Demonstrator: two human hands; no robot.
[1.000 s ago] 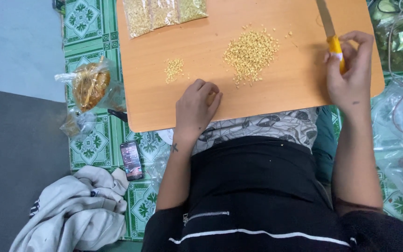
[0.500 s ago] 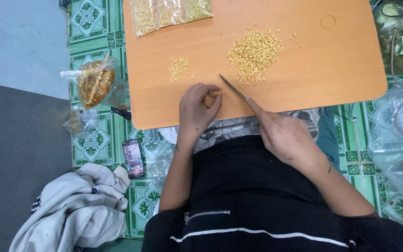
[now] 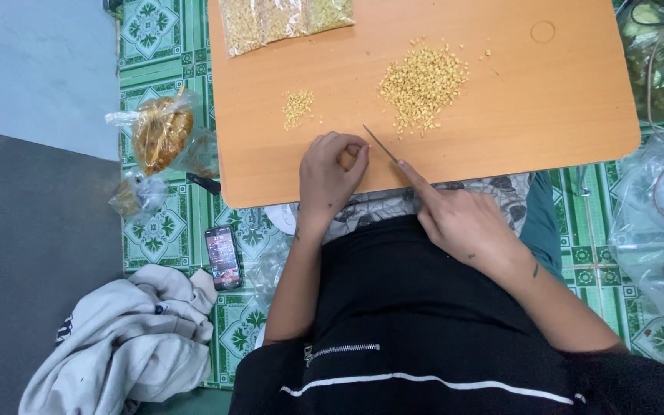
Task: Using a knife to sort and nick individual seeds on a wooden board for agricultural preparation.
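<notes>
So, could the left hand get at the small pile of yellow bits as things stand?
Probably yes: the left hand rests on the wooden board just below the small pile, with bare board between; the knife lies off to its right.

Clear grain bag on table – lit phone, knotted bags on floor

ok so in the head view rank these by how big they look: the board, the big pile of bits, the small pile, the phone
1. Board, by far the largest.
2. Big pile.
3. Phone, though it lies lower on the floor, farther from the camera, so this place is unsure.
4. Small pile.
</notes>
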